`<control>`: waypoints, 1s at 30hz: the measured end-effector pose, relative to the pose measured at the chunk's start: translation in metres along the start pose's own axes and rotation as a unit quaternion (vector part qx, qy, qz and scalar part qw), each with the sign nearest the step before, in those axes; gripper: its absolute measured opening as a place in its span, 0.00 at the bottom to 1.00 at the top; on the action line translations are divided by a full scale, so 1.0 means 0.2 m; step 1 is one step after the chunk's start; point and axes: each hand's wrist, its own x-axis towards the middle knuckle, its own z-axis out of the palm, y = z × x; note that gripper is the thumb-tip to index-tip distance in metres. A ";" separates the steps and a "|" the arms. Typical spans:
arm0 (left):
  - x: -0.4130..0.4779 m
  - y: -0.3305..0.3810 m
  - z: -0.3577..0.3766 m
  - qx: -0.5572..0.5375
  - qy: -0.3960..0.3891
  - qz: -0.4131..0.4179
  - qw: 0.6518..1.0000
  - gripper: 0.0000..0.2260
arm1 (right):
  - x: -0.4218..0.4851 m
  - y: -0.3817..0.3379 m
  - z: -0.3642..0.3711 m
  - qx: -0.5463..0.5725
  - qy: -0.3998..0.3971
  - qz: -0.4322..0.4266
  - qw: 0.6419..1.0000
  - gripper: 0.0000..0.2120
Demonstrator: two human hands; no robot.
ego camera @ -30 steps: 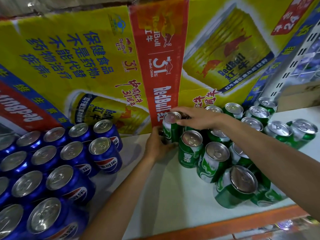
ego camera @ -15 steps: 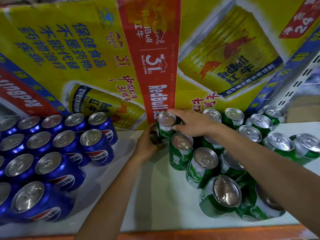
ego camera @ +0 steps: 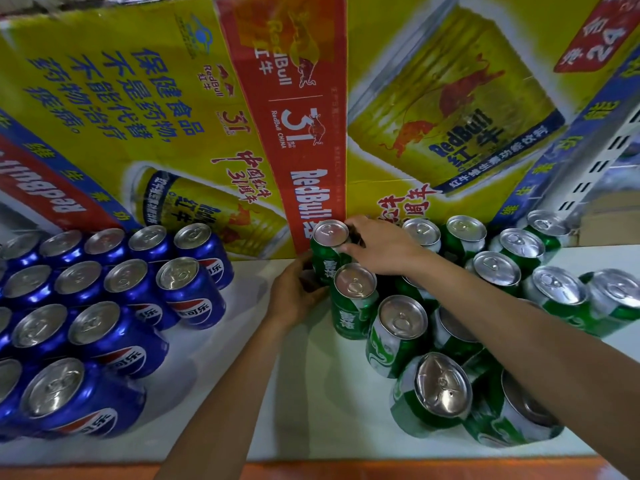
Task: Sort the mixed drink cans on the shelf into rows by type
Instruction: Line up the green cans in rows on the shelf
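Observation:
Several blue cola cans (ego camera: 188, 292) stand in rows on the left of the white shelf (ego camera: 311, 393). Several green soda cans (ego camera: 398, 332) are grouped on the right. At the back of the green group stands one green can (ego camera: 329, 247) against the cardboard. My left hand (ego camera: 294, 296) curls round its lower left side. My right hand (ego camera: 381, 247) reaches over from the right, its fingertips at that can's top rim. My right forearm hides some green cans behind it.
A yellow and red energy-drink cardboard box (ego camera: 304, 133) forms the back wall behind the cans. A perforated metal upright (ego camera: 588, 174) rises at the right. The shelf's orange front edge (ego camera: 381, 469) runs along the bottom. Bare white shelf lies between the blue and green groups.
Both hands stay on the rear green can, which has shifted slightly back toward the cardboard. The view has tilted a little; the other cans have not moved.

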 end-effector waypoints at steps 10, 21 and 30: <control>0.00 -0.03 0.04 0.091 0.043 0.072 0.992 0.29 | -0.03 -0.01 -0.01 0.023 0.004 0.012 1.000 0.24; 0.02 -0.09 0.05 0.082 0.050 0.085 0.992 0.28 | -0.01 -0.04 -0.05 -0.078 0.005 -0.014 0.997 0.24; 0.02 -0.11 0.05 -0.045 0.062 0.109 0.991 0.29 | -0.22 -0.12 -0.20 -0.104 -0.039 -0.149 0.983 0.22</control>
